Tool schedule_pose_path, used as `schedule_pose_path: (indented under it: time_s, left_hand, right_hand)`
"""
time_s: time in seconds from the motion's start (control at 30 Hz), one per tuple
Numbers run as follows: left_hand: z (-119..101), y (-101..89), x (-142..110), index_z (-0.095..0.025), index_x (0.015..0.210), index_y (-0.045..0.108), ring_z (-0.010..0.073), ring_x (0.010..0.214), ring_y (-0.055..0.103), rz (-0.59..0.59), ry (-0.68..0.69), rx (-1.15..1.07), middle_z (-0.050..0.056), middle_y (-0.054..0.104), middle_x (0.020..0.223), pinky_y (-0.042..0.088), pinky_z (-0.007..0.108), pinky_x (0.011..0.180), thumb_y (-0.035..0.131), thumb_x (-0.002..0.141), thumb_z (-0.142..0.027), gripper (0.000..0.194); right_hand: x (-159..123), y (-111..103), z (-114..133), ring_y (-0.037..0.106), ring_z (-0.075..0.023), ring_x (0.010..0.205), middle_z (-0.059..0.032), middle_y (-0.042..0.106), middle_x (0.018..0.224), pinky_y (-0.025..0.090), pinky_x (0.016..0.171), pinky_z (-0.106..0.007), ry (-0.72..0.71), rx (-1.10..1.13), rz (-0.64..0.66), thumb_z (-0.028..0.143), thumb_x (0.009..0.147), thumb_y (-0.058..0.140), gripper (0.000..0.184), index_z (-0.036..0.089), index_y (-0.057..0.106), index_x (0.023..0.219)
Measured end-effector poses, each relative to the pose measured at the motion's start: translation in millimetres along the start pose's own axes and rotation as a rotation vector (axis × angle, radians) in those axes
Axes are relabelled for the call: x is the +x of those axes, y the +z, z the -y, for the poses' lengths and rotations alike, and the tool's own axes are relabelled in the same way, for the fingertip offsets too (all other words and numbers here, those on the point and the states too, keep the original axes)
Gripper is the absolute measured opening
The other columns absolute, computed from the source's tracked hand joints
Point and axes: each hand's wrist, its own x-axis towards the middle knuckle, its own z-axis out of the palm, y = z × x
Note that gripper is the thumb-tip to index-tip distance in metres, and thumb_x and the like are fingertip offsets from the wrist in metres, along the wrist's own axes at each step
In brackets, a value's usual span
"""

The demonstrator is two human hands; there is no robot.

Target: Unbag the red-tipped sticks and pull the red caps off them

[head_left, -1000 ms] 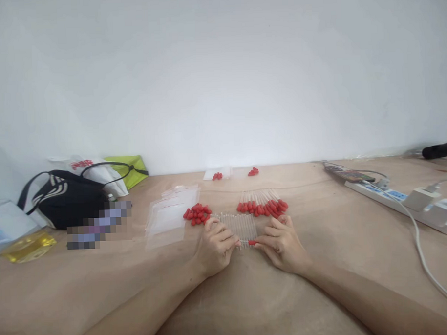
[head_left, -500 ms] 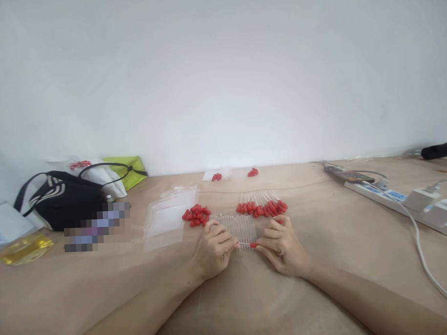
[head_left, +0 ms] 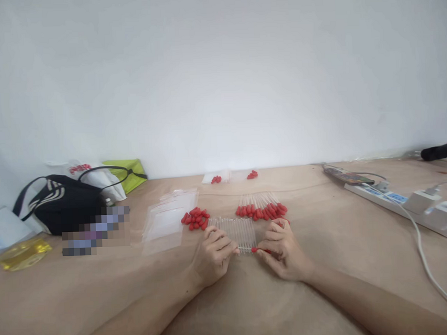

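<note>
Between my two hands lies one thin clear dropper tube [head_left: 244, 248], level and pointing right. My left hand [head_left: 216, 251] is closed, pinching its left end. The fingertips of my right hand [head_left: 285, 253] are closed on a red rubber bulb [head_left: 254, 250], which meets the tube's right end; how far the tube goes in is too small to tell. Just behind them is a row of bare clear tubes [head_left: 237, 230], side by side. Loose red bulbs [head_left: 195, 219] are piled behind my left hand. Droppers fitted with red bulbs [head_left: 261, 211] fan out behind my right hand.
Clear plastic bags [head_left: 166, 221] overlap on the left. Two small bags with red bulbs [head_left: 216, 179] lie near the wall. A black bag [head_left: 67, 202] and yellow packet [head_left: 24, 253] stand far left. A power strip [head_left: 393, 196] with chargers, cable and phone [head_left: 350, 177] is right.
The view has tipped slightly, so everything sits a little lower. Both hands keep the same grip, and the tube and bulb stay end to end between them.
</note>
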Motion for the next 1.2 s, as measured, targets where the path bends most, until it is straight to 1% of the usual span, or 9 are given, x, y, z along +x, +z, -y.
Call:
schedule_pose_path:
  time_s: [0.13, 0.23, 0.4, 0.53, 0.63, 0.77, 0.93, 1.07, 1.2]
  left_hand:
    - [1, -1.7, -1, -0.016, 0.068, 0.056, 0.0132, 0.065, 0.047, 0.003, -0.010, -0.007, 0.000, 0.056, 0.058, 0.034, 0.032, 0.069, 0.043, 0.084, -0.016, 0.020]
    - [4, -4.2, -5, -0.015, 0.069, 0.056, 0.0134, 0.064, 0.047, -0.011, -0.081, 0.007, 0.001, 0.054, 0.059, 0.036, 0.029, 0.065, 0.043, 0.084, -0.016, 0.019]
    - [19, -6.6, -11, -0.016, 0.087, 0.059, 0.0119, 0.066, 0.050, -0.033, -0.216, -0.005, 0.002, 0.054, 0.070, 0.042, 0.023, 0.062, 0.042, 0.085, -0.018, 0.017]
    - [38, -10.3, -11, -0.014, 0.102, 0.055, 0.0132, 0.077, 0.053, -0.060, -0.323, 0.010, 0.005, 0.051, 0.081, 0.046, 0.026, 0.070, 0.037, 0.086, -0.016, 0.025]
    - [45, -13.1, -10, -0.014, 0.109, 0.052, 0.0137, 0.079, 0.053, -0.078, -0.361, 0.042, 0.005, 0.050, 0.083, 0.047, 0.027, 0.072, 0.035, 0.086, -0.015, 0.029]
    - [46, -12.7, -8, -0.016, 0.104, 0.053, 0.0134, 0.077, 0.055, -0.120, -0.366, 0.062, 0.004, 0.055, 0.083, 0.048, 0.027, 0.071, 0.039, 0.085, -0.017, 0.023]
    - [45, -12.4, -9, -0.016, 0.086, 0.054, 0.0134, 0.072, 0.057, -0.134, -0.257, 0.093, 0.003, 0.059, 0.075, 0.049, 0.025, 0.067, 0.045, 0.082, -0.015, 0.010]
    - [44, -16.0, -10, -0.016, 0.078, 0.056, 0.0121, 0.069, 0.057, -0.059, -0.149, 0.084, 0.002, 0.060, 0.071, 0.049, 0.024, 0.066, 0.043, 0.083, -0.014, 0.014]
    - [40, -16.6, -9, -0.017, 0.077, 0.058, 0.0112, 0.070, 0.058, 0.002, -0.092, 0.029, 0.003, 0.062, 0.076, 0.050, 0.023, 0.067, 0.042, 0.082, -0.012, 0.017]
  right_hand:
    - [-2, 2, -3, 0.041, -0.0119, 0.062, 0.0022, 0.047, 0.053, 0.029, 0.076, -0.037, -0.007, -0.006, -0.045, 0.020, 0.072, 0.049, 0.014, 0.019, 0.058, 0.061]
    - [-5, 2, -8, 0.040, -0.0114, 0.058, 0.0020, 0.046, 0.052, 0.031, 0.072, -0.036, 0.035, -0.028, -0.085, 0.020, 0.073, 0.048, 0.016, 0.018, 0.056, 0.058]
    - [-5, -7, -21, 0.051, -0.0138, 0.071, -0.0051, 0.057, 0.078, 0.040, 0.068, -0.030, 0.143, 0.153, -0.160, 0.025, 0.082, 0.042, 0.021, 0.019, 0.061, 0.089]
    - [-5, -21, -44, 0.053, -0.0159, 0.077, -0.0069, 0.056, 0.082, 0.044, 0.066, -0.028, 0.389, 0.176, -0.346, 0.031, 0.081, 0.042, 0.028, 0.018, 0.061, 0.098]
    - [-6, -31, -60, 0.054, -0.0150, 0.068, -0.0061, 0.056, 0.076, 0.044, 0.059, -0.027, 0.602, 0.137, -0.391, 0.033, 0.076, 0.045, 0.034, 0.015, 0.060, 0.100]
    - [-7, -36, -63, 0.049, -0.0106, 0.052, -0.0025, 0.058, 0.069, 0.039, 0.048, -0.023, 0.828, 0.138, -0.340, 0.035, 0.067, 0.052, 0.029, 0.014, 0.060, 0.085]
    - [-6, -38, -58, 0.047, -0.0096, 0.050, 0.0011, 0.055, 0.059, 0.034, 0.045, -0.020, 0.848, 0.094, -0.233, 0.036, 0.063, 0.054, 0.020, 0.017, 0.057, 0.068]
    - [-8, -42, -63, 0.047, -0.0103, 0.047, 0.0014, 0.054, 0.053, 0.032, 0.042, -0.020, 0.939, 0.025, -0.166, 0.034, 0.062, 0.054, 0.017, 0.018, 0.057, 0.064]
    - [-11, -42, -72, 0.051, -0.0113, 0.050, -0.0004, 0.057, 0.055, 0.034, 0.043, -0.020, 1.001, 0.065, -0.089, 0.031, 0.061, 0.053, 0.014, 0.017, 0.054, 0.060]
